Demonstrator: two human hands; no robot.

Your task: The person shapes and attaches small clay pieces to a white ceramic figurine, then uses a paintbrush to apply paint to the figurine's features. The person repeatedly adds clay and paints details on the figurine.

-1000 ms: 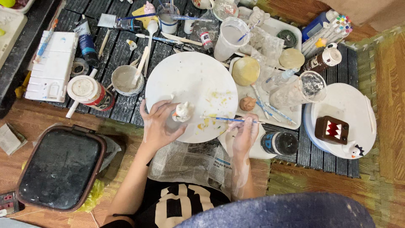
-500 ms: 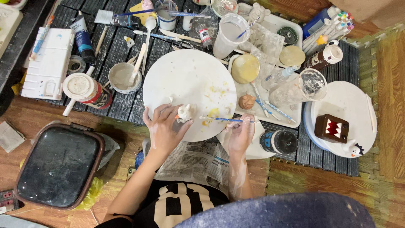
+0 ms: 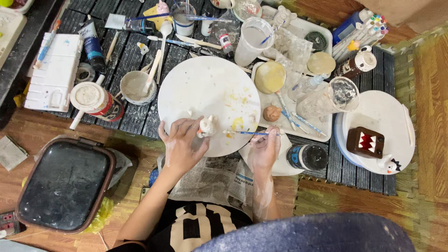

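Left hand (image 3: 182, 142): the fingers (image 3: 192, 126) are closed around a small white clay figurine (image 3: 206, 126), gripping it from the side. The figurine stands over the lower edge of a large round white board (image 3: 205, 88), which carries yellow paint smears near its right side.

Right hand (image 3: 264, 148): the fingers (image 3: 261, 136) pinch a thin blue-handled paintbrush (image 3: 252, 133). The brush lies nearly level, its tip pointing left toward the figurine; tip and figurine sit close together, but contact cannot be confirmed. Both hands are dusted with pale residue.

Beneath the forearms, a sheet of newspaper (image 3: 219, 179) is spread out, partly overlapped by the board.

Right of the board: a white rectangular tray (image 3: 322, 133) holds a yellowish disc (image 3: 270, 77), a small brown clay lump (image 3: 271, 113), loose brushes and a clear plastic cup (image 3: 329, 97). Just below the tray stands a dark jar (image 3: 308, 157). Farther right, a second round white board (image 3: 382, 116) bears a brown block figure with a red toothed mouth (image 3: 366, 142) and a small white bird-like figure (image 3: 388, 164).

Left of the board: a grey bowl (image 3: 135, 87) with a spoon in it, a red-and-white can (image 3: 95, 99), and a white moulded house-shaped piece (image 3: 52, 72). All rest on a dark slatted mat (image 3: 116, 119). At lower left, a dark rounded case (image 3: 65, 184) lies on the wooden floor (image 3: 28, 133).
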